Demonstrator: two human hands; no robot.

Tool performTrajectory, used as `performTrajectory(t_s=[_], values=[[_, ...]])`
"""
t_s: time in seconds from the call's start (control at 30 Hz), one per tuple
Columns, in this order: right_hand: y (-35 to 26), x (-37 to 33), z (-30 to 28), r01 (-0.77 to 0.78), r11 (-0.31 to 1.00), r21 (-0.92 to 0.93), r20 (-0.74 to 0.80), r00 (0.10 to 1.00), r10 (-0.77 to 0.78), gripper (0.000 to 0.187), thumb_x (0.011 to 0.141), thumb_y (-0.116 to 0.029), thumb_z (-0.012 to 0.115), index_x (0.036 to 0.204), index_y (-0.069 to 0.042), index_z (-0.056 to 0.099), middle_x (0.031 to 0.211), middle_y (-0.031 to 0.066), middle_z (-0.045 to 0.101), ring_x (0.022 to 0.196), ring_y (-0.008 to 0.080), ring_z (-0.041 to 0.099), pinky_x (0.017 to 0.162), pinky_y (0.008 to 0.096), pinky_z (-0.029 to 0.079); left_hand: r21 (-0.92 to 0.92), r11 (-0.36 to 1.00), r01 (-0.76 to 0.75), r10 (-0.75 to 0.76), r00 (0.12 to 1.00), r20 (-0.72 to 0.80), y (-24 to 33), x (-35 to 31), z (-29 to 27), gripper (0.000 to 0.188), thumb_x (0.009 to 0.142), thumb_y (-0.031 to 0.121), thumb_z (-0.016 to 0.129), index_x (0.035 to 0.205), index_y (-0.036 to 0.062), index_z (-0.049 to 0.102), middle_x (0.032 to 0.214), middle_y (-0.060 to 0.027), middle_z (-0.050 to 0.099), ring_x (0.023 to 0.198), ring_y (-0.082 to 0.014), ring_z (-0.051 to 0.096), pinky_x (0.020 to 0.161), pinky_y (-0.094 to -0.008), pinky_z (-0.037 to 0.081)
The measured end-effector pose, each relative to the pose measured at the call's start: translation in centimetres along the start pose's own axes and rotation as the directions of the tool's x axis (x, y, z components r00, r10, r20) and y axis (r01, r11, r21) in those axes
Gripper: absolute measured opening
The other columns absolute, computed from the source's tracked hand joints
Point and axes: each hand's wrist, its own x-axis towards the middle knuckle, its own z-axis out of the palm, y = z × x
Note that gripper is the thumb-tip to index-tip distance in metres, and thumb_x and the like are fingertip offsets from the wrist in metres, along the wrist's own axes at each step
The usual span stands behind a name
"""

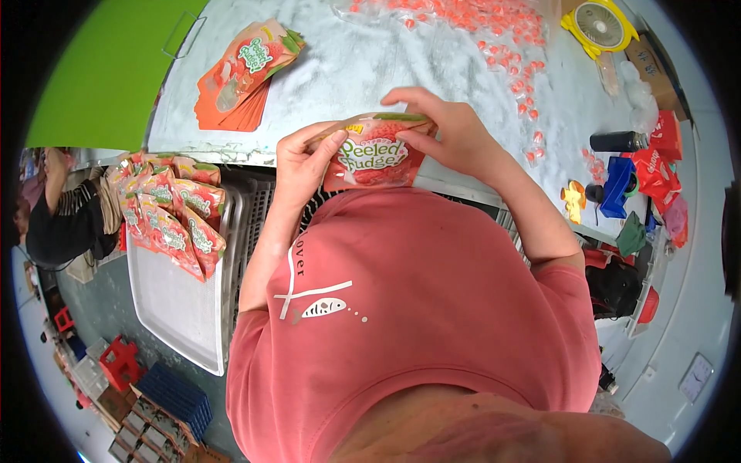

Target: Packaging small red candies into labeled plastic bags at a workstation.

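A red and clear candy pouch (372, 174) with a green top edge is held upright at the table's near edge, close to my chest. My left hand (302, 160) grips its left side, with the thumb pressed on the front and the fingers behind. At the upper right corner, my right hand (457, 133) has its thumb against the front, while the index finger arches above the top edge. The other right fingers are partly hidden. Farther left on the table lies a fanned stack of flat, similar pouches (251, 73).
Filled pouches (166, 208) are piled on a grey tray (174, 301) at my left. Small wrapped red candies (509, 58) spread across the far right table. A yellow fan (600, 27), black bottle (617, 141) and blue tape dispenser (617, 187) stand at right. Another person (69, 216) is at far left.
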Motion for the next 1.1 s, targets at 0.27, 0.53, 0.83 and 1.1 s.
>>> performTrajectory(t_s=[0.27, 0.53, 0.83, 1.1], values=[[2.3, 0.5, 0.0, -0.026, 0.999, 0.044, 0.060, 0.998, 0.024, 0.019, 0.085, -0.011, 0.071, 0.104, -0.008, 0.068, 0.083, 0.0060, 0.068, 0.074, 0.0177, 0.067, 0.067, 0.0282, 0.052, 0.046, 0.995, 0.086, -0.082, 0.994, -0.072, 0.6, 0.0, 1.2, 0.018, 0.092, 0.006, 0.068, 0.107, -0.0037, 0.070, 0.089, -0.0050, 0.072, 0.079, -0.0066, 0.064, 0.070, -0.0214, 0.052], [2.3, 1.5, 1.3, 0.257, 0.933, -0.251, 0.135, 0.964, -0.229, 0.020, 0.084, -0.021, 0.074, 0.077, -0.004, 0.066, 0.061, 0.0074, 0.056, 0.053, 0.0208, 0.054, 0.050, 0.0326, 0.039, 0.119, 0.990, 0.081, -0.085, 0.996, 0.032, 1.2, 0.2, 1.9, 0.009, 0.090, 0.005, 0.070, 0.096, -0.0008, 0.073, 0.085, -0.0041, 0.072, 0.078, -0.0057, 0.063, 0.069, -0.0217, 0.052], [1.6, 2.1, -0.5, -0.238, 0.931, 0.277, 0.068, 0.971, 0.229, 0.017, 0.089, -0.017, 0.071, 0.084, -0.001, 0.069, 0.068, 0.0014, 0.063, 0.062, 0.0048, 0.055, 0.055, 0.0240, 0.046, 0.014, 0.991, 0.130, -0.130, 0.991, 0.001, -1.0, -0.4, -2.5, 0.028, 0.091, 0.008, 0.067, 0.119, 0.0011, 0.064, 0.104, -0.0066, 0.069, 0.094, -0.0090, 0.062, 0.085, -0.0248, 0.049], [5.3, 3.4, 0.7, -0.149, 0.908, 0.392, -0.011, 0.986, 0.167, 0.019, 0.092, -0.020, 0.068, 0.092, -0.001, 0.071, 0.075, -0.0008, 0.066, 0.066, 0.0038, 0.057, 0.056, 0.0212, 0.048, -0.127, 0.959, 0.253, -0.266, 0.958, -0.104, -3.9, -3.1, -5.4, 0.018, 0.093, 0.009, 0.066, 0.107, -0.0022, 0.071, 0.090, -0.0028, 0.072, 0.082, -0.0067, 0.063, 0.080, -0.0226, 0.048]])
